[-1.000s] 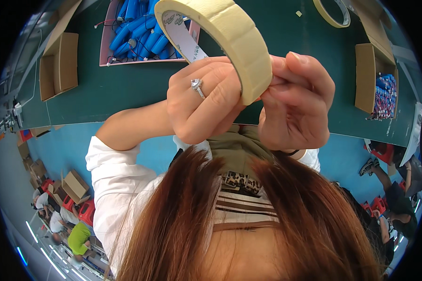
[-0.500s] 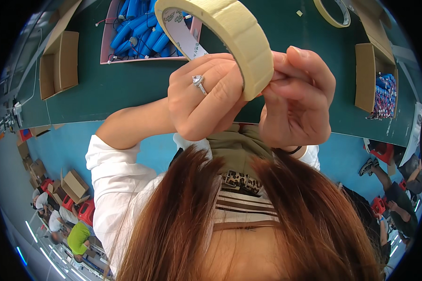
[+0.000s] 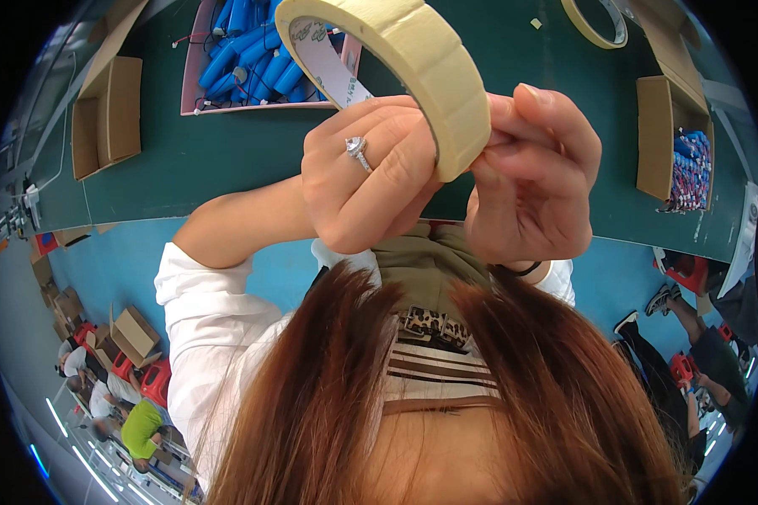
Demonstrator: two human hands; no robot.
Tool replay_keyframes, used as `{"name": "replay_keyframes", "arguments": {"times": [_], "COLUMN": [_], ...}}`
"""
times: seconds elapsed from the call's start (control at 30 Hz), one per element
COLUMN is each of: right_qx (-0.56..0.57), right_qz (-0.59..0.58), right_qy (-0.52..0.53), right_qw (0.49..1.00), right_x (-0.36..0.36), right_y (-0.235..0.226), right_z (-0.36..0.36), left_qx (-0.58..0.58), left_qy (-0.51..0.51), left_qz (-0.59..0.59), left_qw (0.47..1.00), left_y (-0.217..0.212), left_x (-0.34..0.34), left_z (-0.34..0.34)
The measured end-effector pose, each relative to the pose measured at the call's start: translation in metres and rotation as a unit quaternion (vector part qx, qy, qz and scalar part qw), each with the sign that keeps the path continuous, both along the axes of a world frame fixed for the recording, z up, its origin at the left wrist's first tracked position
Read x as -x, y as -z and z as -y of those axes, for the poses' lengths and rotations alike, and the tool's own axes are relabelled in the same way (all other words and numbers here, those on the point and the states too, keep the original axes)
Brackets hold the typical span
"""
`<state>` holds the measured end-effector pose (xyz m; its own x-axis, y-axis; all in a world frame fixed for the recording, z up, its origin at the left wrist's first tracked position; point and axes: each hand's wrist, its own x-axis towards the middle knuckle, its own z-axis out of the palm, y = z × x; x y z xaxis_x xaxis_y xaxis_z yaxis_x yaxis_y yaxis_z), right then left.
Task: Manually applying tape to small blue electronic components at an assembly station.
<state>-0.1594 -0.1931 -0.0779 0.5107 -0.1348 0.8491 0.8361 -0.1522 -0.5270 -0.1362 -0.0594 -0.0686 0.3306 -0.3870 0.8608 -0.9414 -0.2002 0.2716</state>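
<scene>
A roll of pale yellow masking tape (image 3: pixel 452 93) is held up over the near edge of the table. My left hand (image 3: pixel 366 168), with a ring on one finger, is closed on the roll, its fingers passing through the open core. At the roll's lower right side, my right hand (image 3: pixel 535 172) has thumb and fingertips pinched together. Those fingertips touch the tape's outer face, but what lies between them is hidden. Behind the roll, a pink tray (image 3: pixel 269 107) holds many blue wrapped cylinders (image 3: pixel 253 55) with thin wires.
Open cardboard boxes stand left (image 3: pixel 107 118) and right (image 3: pixel 657 139) on the dark green table (image 3: pixel 227 156); the right one holds blue parts with coloured wires (image 3: pixel 691 168). A second tape roll (image 3: pixel 594 29) lies at the far right. Other people sit in the background.
Both hands and the tape roll are nearly still, with only a tiny shift of the roll to the left. A person's legs show more at the right background.
</scene>
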Motion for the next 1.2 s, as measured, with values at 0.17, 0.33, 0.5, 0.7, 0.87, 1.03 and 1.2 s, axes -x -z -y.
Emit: {"name": "replay_keyframes", "arguments": {"times": [0.17, 0.33, 0.5, 0.7, 0.87, 1.03, 1.2], "right_qx": [0.011, 0.013, 0.005, 0.011, 0.023, 0.014, 0.088], "right_qz": [-0.010, -0.018, -0.024, -0.025, -0.031, -0.025, -0.079], "right_qy": [0.003, -0.004, -0.006, 0.002, 0.000, -0.013, 0.031], "right_qw": [1.000, 1.000, 1.000, 1.000, 0.999, 1.000, 0.993], "right_x": [0.001, 0.001, 0.001, -0.002, -0.004, -0.004, 0.005], "right_y": [0.000, 0.000, 0.001, 0.001, 0.002, -0.004, -0.015], "right_z": [0.001, 0.001, 0.000, 0.001, 0.002, -0.001, 0.000], "left_qx": [0.000, 0.003, -0.004, 0.000, -0.001, 0.014, -0.012], "left_qy": [-0.008, -0.006, -0.012, -0.010, -0.006, -0.004, 0.002], "left_qz": [0.006, 0.007, 0.029, 0.030, 0.027, 0.044, 0.037], "left_qw": [1.000, 1.000, 0.999, 1.000, 1.000, 0.999, 0.999], "left_y": [0.000, 0.001, 0.003, 0.005, 0.006, 0.007, 0.006], "left_x": [0.000, 0.000, -0.003, -0.004, -0.004, -0.006, -0.006], "left_z": [0.000, 0.000, 0.001, 0.001, 0.002, 0.002, 0.001]}}
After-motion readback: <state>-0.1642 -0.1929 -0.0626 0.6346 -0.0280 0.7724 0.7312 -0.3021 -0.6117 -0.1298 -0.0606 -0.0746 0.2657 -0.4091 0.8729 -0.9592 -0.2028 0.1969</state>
